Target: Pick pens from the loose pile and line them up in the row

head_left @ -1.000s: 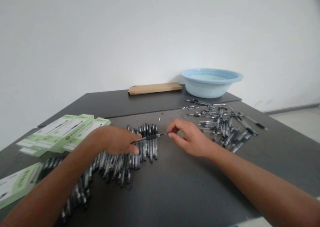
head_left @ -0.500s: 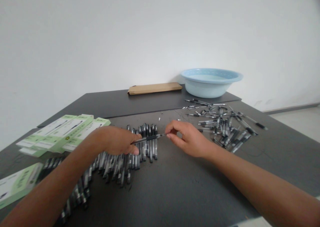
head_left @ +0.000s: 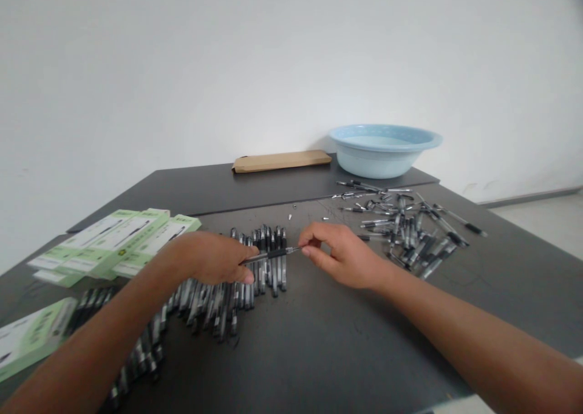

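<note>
My left hand (head_left: 221, 259) is closed around the back of a gel pen (head_left: 277, 253), held level with its black rubber grip to the right. At the pen's narrow front end, my right hand (head_left: 332, 250) pinches the tip between thumb and forefinger. Whether a separate small part sits in that pinch is hidden by the fingertips. Below and behind my left hand lies a row of pens (head_left: 223, 308) side by side on the dark table (head_left: 310, 341). My left forearm covers part of this row.
Green and white pen boxes (head_left: 121, 238) are stacked at the left, with another box (head_left: 36, 335) nearer. Loose pens and pen parts (head_left: 410, 226) are heaped at the right. Behind stand a light blue basin (head_left: 380, 162) and a flat brown cardboard piece (head_left: 282, 161). Small tips (head_left: 290, 217) lie mid-table.
My right hand has shifted slightly left, towards my left hand, along the pen's front end. My left hand keeps its hold, and the rest looks the same.
</note>
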A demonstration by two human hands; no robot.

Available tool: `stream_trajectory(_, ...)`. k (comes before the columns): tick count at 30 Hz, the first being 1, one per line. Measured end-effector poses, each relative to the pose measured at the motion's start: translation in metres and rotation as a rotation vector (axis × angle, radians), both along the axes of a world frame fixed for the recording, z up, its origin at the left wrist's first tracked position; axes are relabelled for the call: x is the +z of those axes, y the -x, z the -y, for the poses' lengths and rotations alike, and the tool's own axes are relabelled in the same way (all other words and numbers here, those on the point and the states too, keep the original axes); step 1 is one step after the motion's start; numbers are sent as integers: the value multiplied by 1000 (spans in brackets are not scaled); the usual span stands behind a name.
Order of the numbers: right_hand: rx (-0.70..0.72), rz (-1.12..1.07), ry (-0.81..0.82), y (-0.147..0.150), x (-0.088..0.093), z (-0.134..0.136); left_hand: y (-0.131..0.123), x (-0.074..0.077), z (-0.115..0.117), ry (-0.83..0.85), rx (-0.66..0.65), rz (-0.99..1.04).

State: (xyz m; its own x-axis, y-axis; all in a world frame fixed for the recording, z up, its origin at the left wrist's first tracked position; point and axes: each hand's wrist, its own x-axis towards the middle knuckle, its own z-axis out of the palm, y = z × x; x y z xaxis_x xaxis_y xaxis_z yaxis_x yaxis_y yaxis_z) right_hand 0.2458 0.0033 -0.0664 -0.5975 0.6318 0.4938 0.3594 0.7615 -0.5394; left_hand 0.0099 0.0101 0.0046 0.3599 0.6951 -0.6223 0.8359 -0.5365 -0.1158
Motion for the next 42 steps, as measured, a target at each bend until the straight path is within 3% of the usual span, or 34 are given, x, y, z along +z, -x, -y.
stream_trajectory(16,91,-21,53,-3,-1,-1,1,1,0,-1,7,-4)
stream_trajectory(19,-16,-53,51,-8,-3,-8,3,3,0,-6,27,-13)
stream_trajectory(23,-337,-51,-9,-20,-5,-29,3,7,2,-16,50,-32)
stream_trajectory(28,-629,270,-28,-45,-11,-62,1,8,3,-17,53,-35)
stream_trajectory(32,-645,517,-9,-56,-22,-77,0,9,3,-14,54,-25)
stream_trajectory(42,-536,680,-37,-48,-40,-90,-3,8,2,4,63,-27)
